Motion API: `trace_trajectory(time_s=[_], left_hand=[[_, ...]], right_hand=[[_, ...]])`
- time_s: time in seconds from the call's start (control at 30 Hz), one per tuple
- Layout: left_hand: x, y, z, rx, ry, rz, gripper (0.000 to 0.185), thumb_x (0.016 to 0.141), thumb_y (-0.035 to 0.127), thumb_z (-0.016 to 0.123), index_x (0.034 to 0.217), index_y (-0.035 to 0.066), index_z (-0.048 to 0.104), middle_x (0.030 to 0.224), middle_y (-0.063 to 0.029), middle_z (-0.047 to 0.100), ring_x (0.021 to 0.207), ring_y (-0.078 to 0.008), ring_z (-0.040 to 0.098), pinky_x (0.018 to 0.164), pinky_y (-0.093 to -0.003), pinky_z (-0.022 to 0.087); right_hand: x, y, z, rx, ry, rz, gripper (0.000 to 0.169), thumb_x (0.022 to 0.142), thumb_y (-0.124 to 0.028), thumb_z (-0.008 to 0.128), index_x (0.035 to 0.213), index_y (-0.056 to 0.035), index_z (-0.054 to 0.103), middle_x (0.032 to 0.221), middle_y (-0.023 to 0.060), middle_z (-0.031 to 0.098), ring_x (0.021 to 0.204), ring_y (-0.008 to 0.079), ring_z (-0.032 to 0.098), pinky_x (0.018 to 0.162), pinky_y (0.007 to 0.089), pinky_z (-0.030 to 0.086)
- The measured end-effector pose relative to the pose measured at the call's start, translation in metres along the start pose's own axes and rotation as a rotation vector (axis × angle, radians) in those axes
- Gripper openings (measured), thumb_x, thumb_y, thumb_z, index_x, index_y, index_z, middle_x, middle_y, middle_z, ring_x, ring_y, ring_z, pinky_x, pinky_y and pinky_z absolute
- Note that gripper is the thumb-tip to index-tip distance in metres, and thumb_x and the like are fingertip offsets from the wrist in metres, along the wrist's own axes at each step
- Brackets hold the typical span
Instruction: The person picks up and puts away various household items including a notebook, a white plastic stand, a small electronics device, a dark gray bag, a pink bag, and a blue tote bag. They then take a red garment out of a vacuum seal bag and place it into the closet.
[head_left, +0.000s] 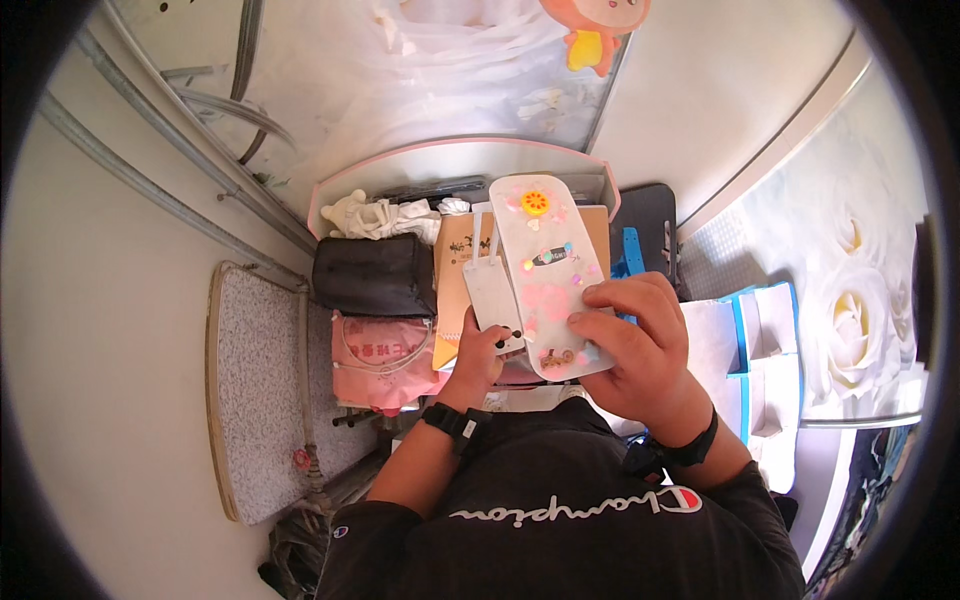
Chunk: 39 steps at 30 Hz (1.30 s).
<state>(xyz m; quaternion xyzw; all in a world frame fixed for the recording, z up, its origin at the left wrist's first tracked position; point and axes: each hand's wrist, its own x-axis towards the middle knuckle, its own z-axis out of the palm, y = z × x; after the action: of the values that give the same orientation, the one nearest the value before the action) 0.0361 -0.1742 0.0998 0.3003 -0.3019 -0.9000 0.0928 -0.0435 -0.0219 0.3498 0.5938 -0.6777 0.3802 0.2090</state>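
My right hand (646, 349) holds a long white case (551, 292) with rounded corners by its lower right edge. Colourful stickers and small charms cover its face, among them an orange fruit slice near the top. My left hand (478, 358) grips a smaller flat white object (489, 296) by its lower end, thumb on its face. That object has black round marks near its bottom corner and white straps or cables at its top; its exact kind is unclear. The white case partly overlaps it. Behind both lies a brown paper folder or bag (454, 292) bearing writing.
A black bag (373, 274) sits left, above a pink bag (384, 360). White cloth items (382, 219) lie behind it, before a pink-edged shelf back (465, 154). A blue-trimmed white organizer (709, 334) stands right. A speckled board (259, 390) and metal pipes (172, 135) line the left wall.
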Motion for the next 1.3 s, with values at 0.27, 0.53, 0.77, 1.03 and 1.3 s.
trace_trajectory(time_s=[0.27, 0.53, 0.77, 1.03, 1.3], left_hand=[[0.001, 0.004, 0.0, -0.039, -0.046, 0.037, 0.066, 0.073, -0.005, 0.049, 0.134, 0.012, 0.034, 0.119, -0.0141, 0.054, 0.103, -0.0338, 0.063, 0.076, -0.0558, 0.059], [0.009, -0.005, -0.006, -0.066, -0.064, 0.162, 0.062, 0.074, -0.006, 0.047, 0.133, 0.008, 0.033, 0.115, -0.0174, 0.055, 0.097, -0.0358, 0.065, 0.07, -0.0539, 0.063], [-0.014, 0.014, 0.008, -0.115, -0.144, 0.022, 0.066, 0.073, -0.007, 0.047, 0.136, 0.009, 0.033, 0.12, -0.0176, 0.052, 0.1, -0.037, 0.064, 0.075, -0.0561, 0.062], [-0.014, 0.009, 0.004, -0.022, -0.241, 0.112, 0.077, 0.071, -0.01, 0.043, 0.144, 0.009, 0.024, 0.122, -0.016, 0.052, 0.104, -0.035, 0.064, 0.078, -0.0537, 0.062], [-0.021, 0.024, 0.026, 0.087, -0.144, 0.236, 0.073, 0.076, 0.001, 0.05, 0.145, 0.007, 0.03, 0.127, -0.0181, 0.056, 0.107, -0.0367, 0.065, 0.079, -0.0535, 0.061]], right_hand=[[0.001, 0.002, -0.002, 0.0, 0.011, 0.011, 0.046, 0.053, 0.0, 0.071, 0.098, -0.0088, 0.065, 0.101, 0.0091, 0.061, 0.08, 0.0287, 0.058, 0.067, 0.0371, 0.048], [-0.001, 0.008, -0.005, -0.008, 0.021, 0.04, 0.046, 0.055, 0.002, 0.07, 0.099, -0.0084, 0.065, 0.101, 0.0102, 0.062, 0.08, 0.0288, 0.058, 0.068, 0.0365, 0.048], [-0.007, 0.02, -0.015, -0.01, 0.062, 0.094, 0.044, 0.058, 0.004, 0.07, 0.1, -0.0061, 0.065, 0.103, 0.013, 0.063, 0.085, 0.0299, 0.059, 0.072, 0.0363, 0.048], [-0.015, 0.03, -0.026, -0.008, 0.15, 0.126, 0.039, 0.062, 0.003, 0.072, 0.099, -0.0048, 0.065, 0.104, 0.0139, 0.063, 0.086, 0.0294, 0.059, 0.073, 0.036, 0.048], [-0.03, 0.042, -0.045, -0.015, 0.185, 0.083, 0.033, 0.07, -0.005, 0.079, 0.099, -0.007, 0.063, 0.104, 0.0134, 0.064, 0.089, 0.0293, 0.061, 0.075, 0.0373, 0.05]])
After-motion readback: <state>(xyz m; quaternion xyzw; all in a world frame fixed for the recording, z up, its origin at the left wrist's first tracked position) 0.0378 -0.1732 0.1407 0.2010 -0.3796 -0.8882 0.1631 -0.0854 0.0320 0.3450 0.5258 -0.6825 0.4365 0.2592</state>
